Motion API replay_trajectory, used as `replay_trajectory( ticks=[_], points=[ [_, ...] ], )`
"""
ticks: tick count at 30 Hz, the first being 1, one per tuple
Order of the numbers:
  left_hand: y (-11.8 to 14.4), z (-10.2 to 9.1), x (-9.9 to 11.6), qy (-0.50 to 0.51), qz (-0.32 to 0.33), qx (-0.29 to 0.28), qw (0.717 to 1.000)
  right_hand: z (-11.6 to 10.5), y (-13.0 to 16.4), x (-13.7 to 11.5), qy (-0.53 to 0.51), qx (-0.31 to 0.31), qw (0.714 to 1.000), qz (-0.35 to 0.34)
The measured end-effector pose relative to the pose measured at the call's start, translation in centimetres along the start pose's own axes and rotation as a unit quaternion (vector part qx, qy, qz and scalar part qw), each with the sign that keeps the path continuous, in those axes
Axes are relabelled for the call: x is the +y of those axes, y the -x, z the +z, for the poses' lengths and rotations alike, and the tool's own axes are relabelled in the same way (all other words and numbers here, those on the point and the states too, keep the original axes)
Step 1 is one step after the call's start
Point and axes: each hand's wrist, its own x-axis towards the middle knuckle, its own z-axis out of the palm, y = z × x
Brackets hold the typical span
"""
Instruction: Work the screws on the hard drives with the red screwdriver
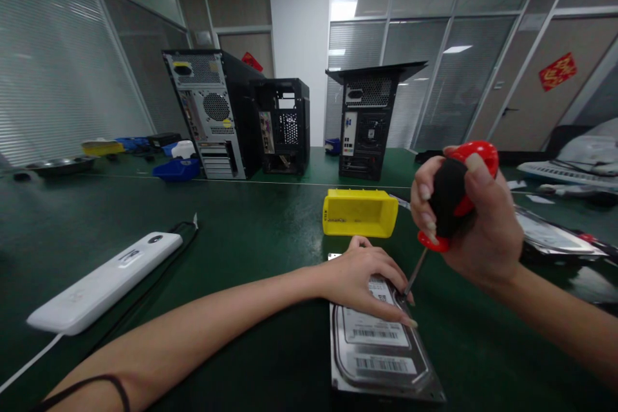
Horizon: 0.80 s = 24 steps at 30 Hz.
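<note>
A silver hard drive [376,354] with white barcode labels lies flat on the green table. My left hand [369,277] is laid across its far half, steadying it, with thumb and fingertips around the right edge. My right hand [483,225] is wrapped round the thick red-and-black handle of a screwdriver [447,199]. The metal shaft slants down to the left, and its tip meets the drive's right edge between my left thumb and fingers. Whatever is under the tip is hidden by those fingers. Just beyond the drive, a yellow plastic bin [360,214] rests with its opening towards me.
At left, a white power strip [106,283] lies beside a black cable. Black computer cases [284,125] stand along the back, one with a loose panel on top [376,71]. A blue bin [176,169] and a metal dish [60,166] sit back left. Another drive-like part [555,235] lies at right.
</note>
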Motion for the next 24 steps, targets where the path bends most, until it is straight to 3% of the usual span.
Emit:
replay_trajectory(
  ticks=[24],
  points=[
    [0.06,0.03,-0.35,-0.003,0.030,0.007,1.000,0.13,0.10,-0.09,-0.030,0.023,0.999,0.005]
  ],
)
